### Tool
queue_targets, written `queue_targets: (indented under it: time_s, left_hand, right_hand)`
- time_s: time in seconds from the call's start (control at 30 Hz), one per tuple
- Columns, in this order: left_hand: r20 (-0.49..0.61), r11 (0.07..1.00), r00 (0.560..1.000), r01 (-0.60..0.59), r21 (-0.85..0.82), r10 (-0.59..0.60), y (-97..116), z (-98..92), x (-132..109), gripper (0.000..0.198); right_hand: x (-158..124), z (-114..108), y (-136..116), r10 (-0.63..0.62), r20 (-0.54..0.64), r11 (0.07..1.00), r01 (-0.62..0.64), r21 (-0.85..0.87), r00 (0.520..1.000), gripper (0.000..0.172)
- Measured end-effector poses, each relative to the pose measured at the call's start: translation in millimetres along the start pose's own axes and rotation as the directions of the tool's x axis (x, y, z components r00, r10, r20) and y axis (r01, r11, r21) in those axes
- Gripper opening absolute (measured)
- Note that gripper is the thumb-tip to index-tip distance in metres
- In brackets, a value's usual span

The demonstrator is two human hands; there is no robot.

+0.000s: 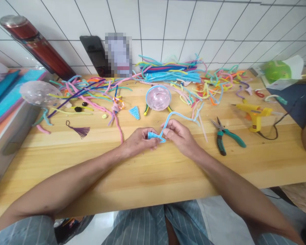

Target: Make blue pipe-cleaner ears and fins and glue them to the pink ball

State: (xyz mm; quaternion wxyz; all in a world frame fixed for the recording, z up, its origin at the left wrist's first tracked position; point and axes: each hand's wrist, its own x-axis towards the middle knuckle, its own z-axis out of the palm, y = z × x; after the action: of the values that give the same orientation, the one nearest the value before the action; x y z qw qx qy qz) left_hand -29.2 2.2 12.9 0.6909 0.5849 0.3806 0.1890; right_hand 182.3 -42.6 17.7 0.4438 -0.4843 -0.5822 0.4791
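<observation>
My left hand point(140, 139) pinches a small cone-like piece of light blue pipe cleaner point(152, 135), wound in tight rows. From its end a loose light blue strand point(182, 116) loops up and away to the right. The fingers of my right hand point(178, 136) are closed on this strand close to the wound piece. Just beyond my left hand lies a blue wound triangle point(134, 112), flat on the table. Behind both hands is a clear pinkish dome point(158, 98) with a blue rim, on short green and yellow legs.
Pliers point(221, 134) lie with handles apart on the right, near a yellow glue gun point(255, 114) with a cord. A purple tassel point(79, 131) is at left. Pipe cleaners point(173, 73) are heaped along the tiled wall. A phone point(95, 54) and a red flask point(38, 47) lean there.
</observation>
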Motion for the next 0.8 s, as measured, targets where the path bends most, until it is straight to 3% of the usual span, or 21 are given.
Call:
queue_targets:
  time_s: [0.27, 0.6, 0.8]
  left_hand:
    - [0.014, 0.997, 0.999, -0.041, -0.058, 0.042, 2.0, 0.2, 2.3, 0.032]
    - [0.017, 0.995, 0.999, -0.036, -0.091, 0.038, 0.7, 1.9, 4.1, 0.027]
    - [0.018, 0.997, 0.997, -0.072, -0.002, 0.073, -2.7, 1.4, 1.6, 0.029]
  right_hand:
    - [3.6, -4.1, 2.5, 0.047, -0.069, 0.999, -0.046, 0.015, 0.997, 0.038]
    - [3.2, -0.6, -2.0, 0.044, -0.055, 0.998, -0.041, 0.044, 0.998, 0.032]
    - [2.9, 2.9, 0.8, 0.043, -0.041, 0.998, -0.04, 0.054, 0.998, 0.035]
